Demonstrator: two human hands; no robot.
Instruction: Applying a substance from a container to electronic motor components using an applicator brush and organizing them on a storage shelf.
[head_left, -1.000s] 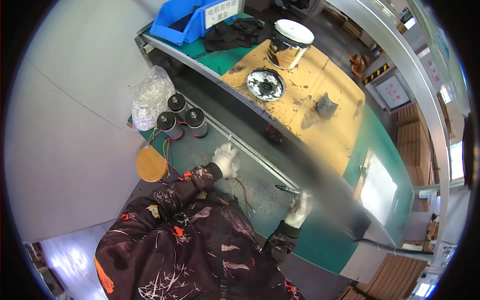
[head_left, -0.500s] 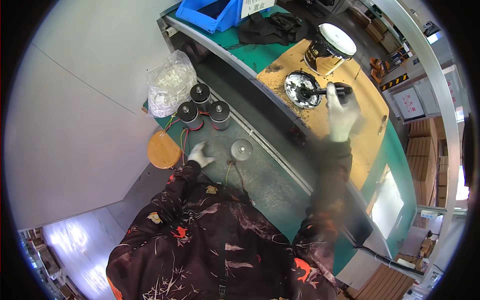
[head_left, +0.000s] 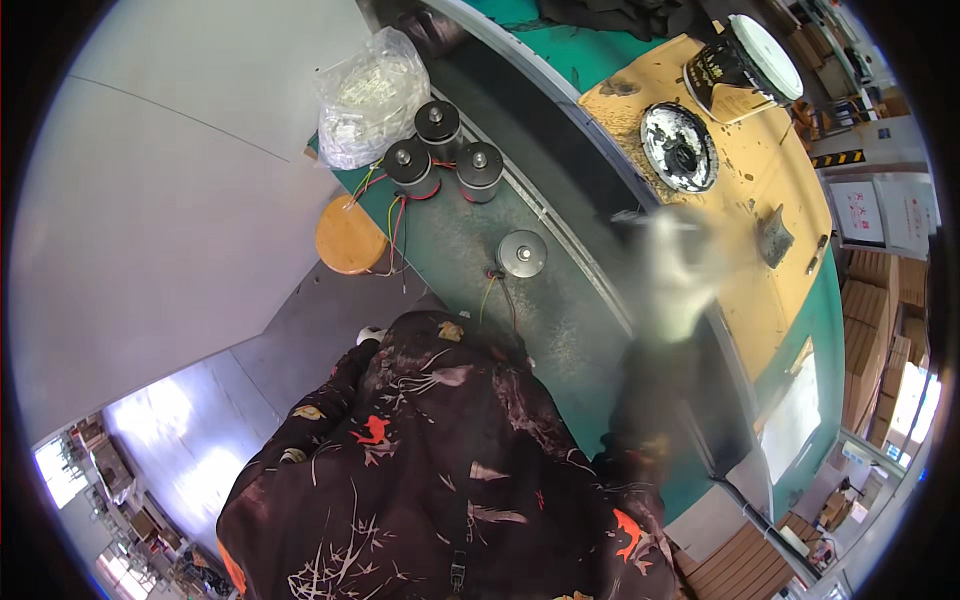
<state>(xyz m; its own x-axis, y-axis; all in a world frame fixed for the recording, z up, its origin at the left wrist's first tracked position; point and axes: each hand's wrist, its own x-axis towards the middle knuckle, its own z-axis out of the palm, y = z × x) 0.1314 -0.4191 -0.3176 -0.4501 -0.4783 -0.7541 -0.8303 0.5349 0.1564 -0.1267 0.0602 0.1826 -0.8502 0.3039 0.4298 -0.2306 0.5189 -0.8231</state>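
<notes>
My right hand [head_left: 682, 262], in a pale glove, is smeared by motion over the dark channel beside the yellow board. A faint dark streak shows at its left side; I cannot make out what it holds. Only a bit of my gloved left hand [head_left: 371, 335] shows beside my jacket, its fingers hidden. Nearest my hands on the green bench stands a motor with a bare grey top [head_left: 522, 254], wires trailing toward me. Behind it three motors with black tops [head_left: 480, 168] stand close together. A round lid smeared with black paste [head_left: 680, 147] lies on the board.
A white-lidded black tub [head_left: 745, 70] stands on the yellow board [head_left: 740, 210], with a grey scrap [head_left: 774, 237] nearby. A clear plastic bag [head_left: 375, 100] lies behind the motors. Left of the bench is a round wooden stool [head_left: 350, 235]. A metal-edged channel [head_left: 560, 150] separates the work surfaces.
My right hand has left the lid with its black-handled tool and come nearer me. My left hand has drawn back from the bench to my side. The whole view has shifted.
</notes>
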